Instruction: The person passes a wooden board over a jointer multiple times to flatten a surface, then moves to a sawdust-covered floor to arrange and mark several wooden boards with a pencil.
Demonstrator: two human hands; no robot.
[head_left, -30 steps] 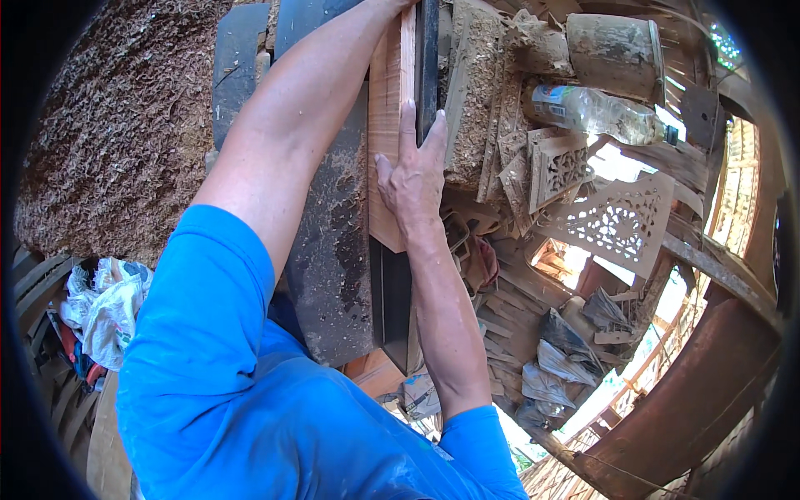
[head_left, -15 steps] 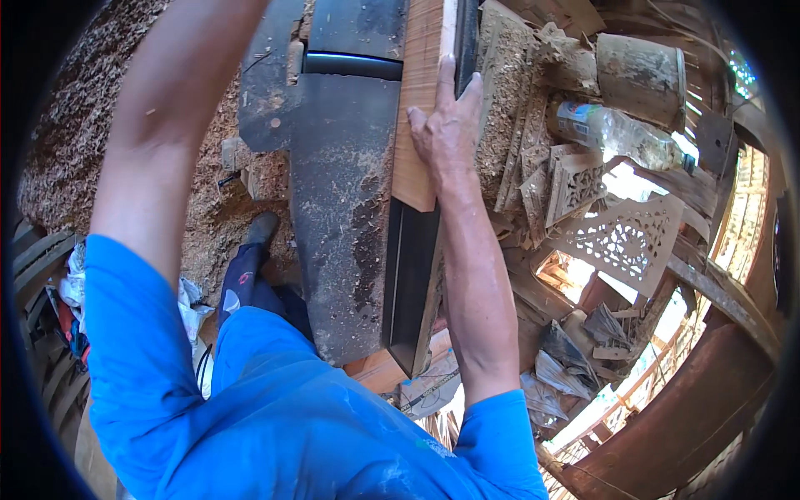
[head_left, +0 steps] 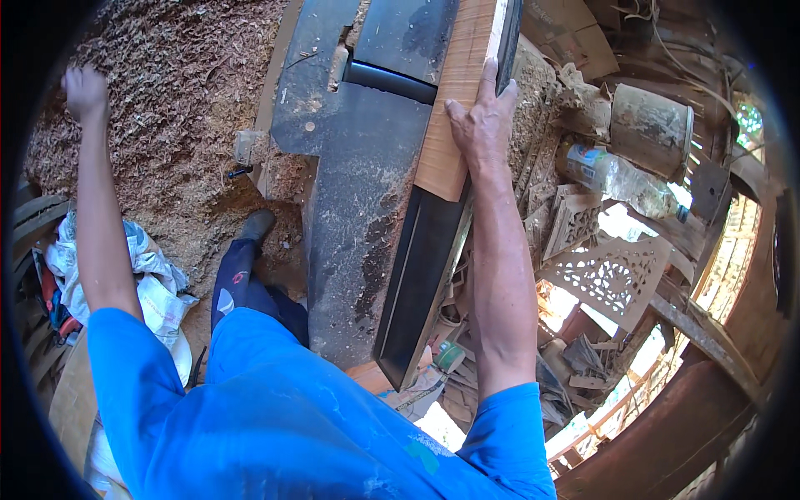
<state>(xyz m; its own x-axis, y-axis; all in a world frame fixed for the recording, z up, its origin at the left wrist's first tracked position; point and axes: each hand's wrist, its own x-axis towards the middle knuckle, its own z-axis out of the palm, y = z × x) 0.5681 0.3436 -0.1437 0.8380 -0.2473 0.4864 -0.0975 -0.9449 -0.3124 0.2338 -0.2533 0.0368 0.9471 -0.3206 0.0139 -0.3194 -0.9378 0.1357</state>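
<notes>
My right hand (head_left: 485, 132) grips the near end of a reddish-brown wooden board (head_left: 452, 154), its thumb on the wide face and its fingers over the edge by the fence. The board lies along the dark fence (head_left: 425, 250) of a jointer (head_left: 358, 192), with its far end out of the picture. The jointer's cutter slot (head_left: 392, 81) crosses the metal bed left of the board. My left hand (head_left: 86, 93) is off the machine at the far left, above the wood shavings (head_left: 179, 75), fingers curled and seemingly holding nothing.
To the right stand a dusty metal can (head_left: 652, 132), a clear plastic bottle (head_left: 625, 179) and a carved fretwork panel (head_left: 612, 271). White sacks (head_left: 158, 292) lie at the left. My foot (head_left: 258, 225) rests in sawdust beside the jointer.
My left arm has swung from beyond the top edge out to the far left. My right hand keeps its place on the board. The whole view has shifted and tilted slightly.
</notes>
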